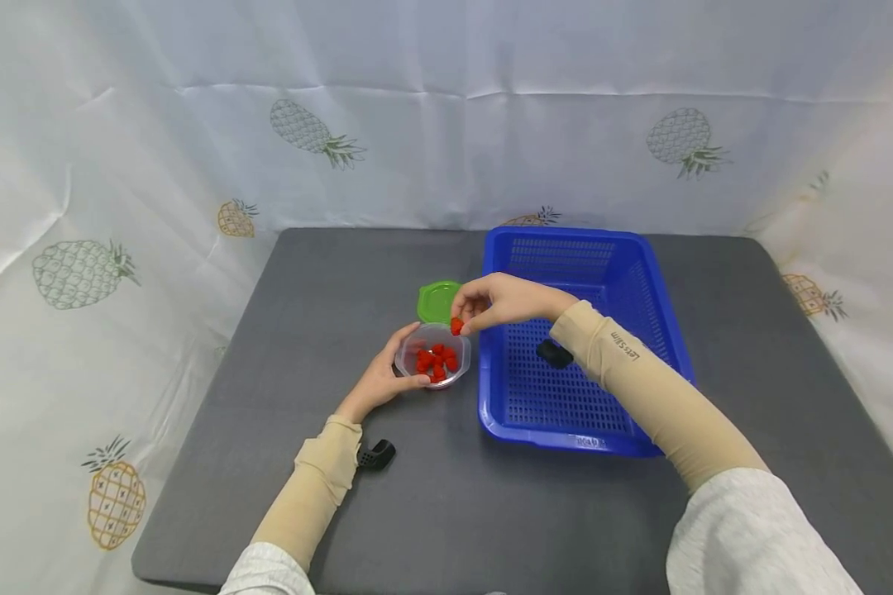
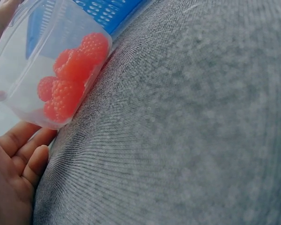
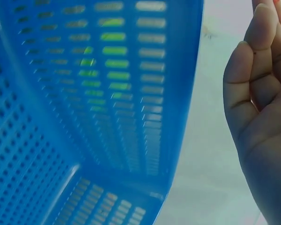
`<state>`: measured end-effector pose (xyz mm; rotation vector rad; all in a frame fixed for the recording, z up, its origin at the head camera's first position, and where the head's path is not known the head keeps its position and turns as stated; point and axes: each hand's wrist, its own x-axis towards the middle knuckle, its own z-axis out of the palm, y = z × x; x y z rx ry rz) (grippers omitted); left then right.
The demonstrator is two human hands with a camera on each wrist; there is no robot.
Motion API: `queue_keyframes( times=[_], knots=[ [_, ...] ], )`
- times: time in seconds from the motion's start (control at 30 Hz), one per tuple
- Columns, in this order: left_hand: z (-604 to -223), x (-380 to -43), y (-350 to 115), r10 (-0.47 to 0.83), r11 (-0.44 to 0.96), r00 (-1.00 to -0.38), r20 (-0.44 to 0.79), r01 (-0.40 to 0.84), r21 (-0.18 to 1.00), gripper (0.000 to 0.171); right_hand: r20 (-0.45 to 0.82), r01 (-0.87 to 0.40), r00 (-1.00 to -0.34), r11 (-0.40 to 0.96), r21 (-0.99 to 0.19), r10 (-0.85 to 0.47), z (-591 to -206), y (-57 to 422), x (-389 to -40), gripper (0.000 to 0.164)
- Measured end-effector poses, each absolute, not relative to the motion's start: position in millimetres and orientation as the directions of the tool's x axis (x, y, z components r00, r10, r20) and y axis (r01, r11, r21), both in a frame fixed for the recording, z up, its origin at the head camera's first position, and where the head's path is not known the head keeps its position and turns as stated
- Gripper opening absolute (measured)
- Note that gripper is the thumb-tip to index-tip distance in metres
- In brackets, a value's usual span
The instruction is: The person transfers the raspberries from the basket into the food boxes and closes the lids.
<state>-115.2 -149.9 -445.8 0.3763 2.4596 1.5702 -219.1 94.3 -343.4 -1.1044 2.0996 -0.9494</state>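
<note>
On the table stands a clear plastic container (image 1: 462,376) with several red raspberries (image 1: 439,362) at its bottom. My left hand (image 1: 378,378) grips its left side, the thumb at the near rim and the fingers round the far side. The left wrist view shows the berries (image 2: 68,96) through the clear wall. Over the container's right far rim, my right hand (image 1: 502,299) pinches a single raspberry (image 1: 457,326) between thumb and fingertips. In the right wrist view this hand (image 3: 267,98) is beside the basket wall, its fingertips cut off at the top edge.
A blue perforated basket (image 1: 497,417) stands right of the container, under my right forearm. Behind the container lies a green lid (image 1: 437,301), partly covered by my right hand. The grey table (image 1: 268,413) backs onto a white pineapple-print curtain (image 1: 446,157).
</note>
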Motion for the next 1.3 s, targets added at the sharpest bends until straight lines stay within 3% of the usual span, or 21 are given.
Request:
queue_keyframes(
  times=[0.57, 0.77, 1.1, 1.3],
  knots=[
    [-444, -113, -149, 0.298, 0.441, -0.953, -0.056, 0.085, 0.894, 0.083, -0.269, -0.624, -0.384, 0.463, -0.629, -0.883, -362, 41, -211, 0.018],
    [-470, -124, -156, 0.285, 0.437, -0.957, -0.057, 0.077, 0.896, 0.087, -0.32, -0.671, -0.364, 0.485, -0.561, -0.875, -370, 32, -210, 0.02],
    [-478, -129, -158, 0.29, 0.421, -0.957, -0.007, 0.121, 0.899, 0.088, -0.401, -0.73, -0.441, 0.581, -0.361, -0.803, -375, 26, -204, 0.017],
    [-477, -126, -157, 0.284, 0.422, -0.958, -0.023, 0.104, 0.901, 0.087, -0.341, -0.765, -0.47, 0.568, -0.302, -0.814, -381, 29, -198, 0.018]
  ],
)
